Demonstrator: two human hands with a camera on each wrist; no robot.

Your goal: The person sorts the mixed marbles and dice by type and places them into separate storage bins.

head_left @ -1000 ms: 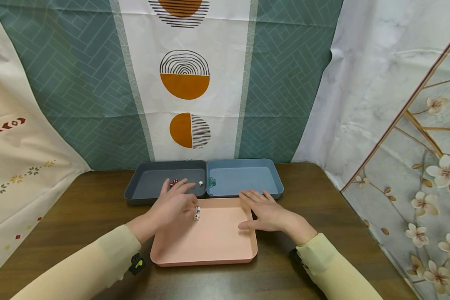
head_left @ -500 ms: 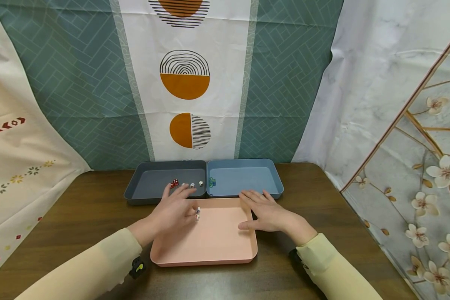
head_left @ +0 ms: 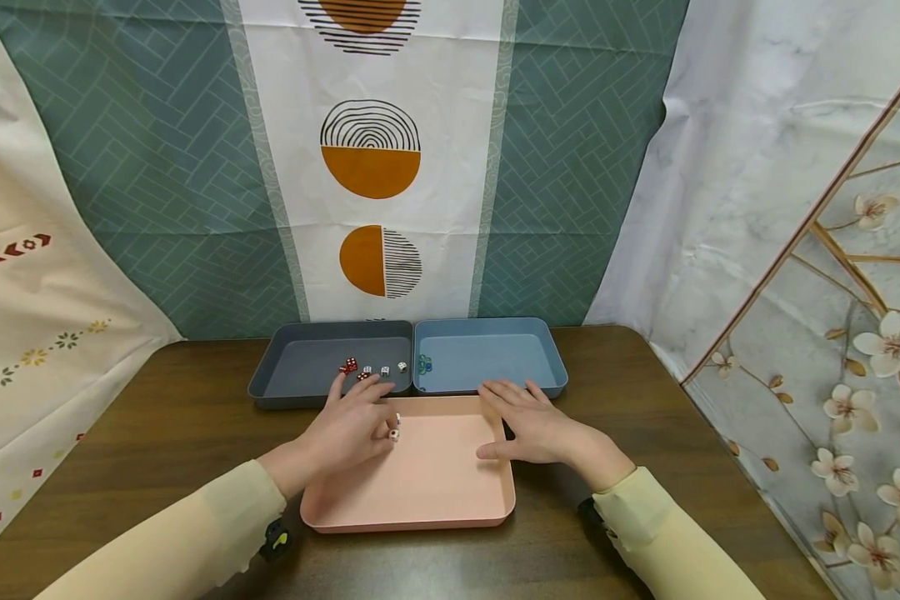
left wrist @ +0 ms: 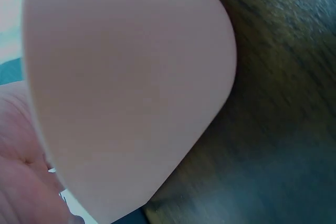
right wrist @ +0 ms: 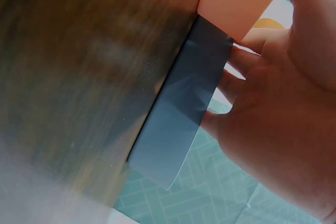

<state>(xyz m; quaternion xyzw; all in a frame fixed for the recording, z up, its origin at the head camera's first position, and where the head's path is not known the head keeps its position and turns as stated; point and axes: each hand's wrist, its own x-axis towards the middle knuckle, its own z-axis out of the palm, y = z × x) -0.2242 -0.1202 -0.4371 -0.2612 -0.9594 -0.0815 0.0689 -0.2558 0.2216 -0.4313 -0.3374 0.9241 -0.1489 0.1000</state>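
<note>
In the head view my left hand (head_left: 348,429) reaches over the left side of the pink tray (head_left: 435,500). Its thumb and index finger curl in at a white die (head_left: 394,435), seemingly pinching it, while the other fingers extend toward the dark grey tray. A second white die (head_left: 398,419) shows only partly behind the index finger. Across the pink tray's right rim lies my right hand (head_left: 532,425), fingers spread and holding nothing. Seen from the right wrist, its fingertips meet the rims of the pink and blue trays. The left wrist view shows mostly the pink tray's outer wall (left wrist: 131,77).
Behind stands the dark grey tray (head_left: 292,367) with red dice (head_left: 351,364) and white dice (head_left: 402,367). Beside it, the blue tray (head_left: 495,358) holds small green-blue pieces (head_left: 424,364) at its left end. Curtains hang behind the wooden table (head_left: 157,417).
My left hand has shifted slightly right, its thumb and index finger closing at the dice. More dice in the grey tray are uncovered. The right hand stays where it was.
</note>
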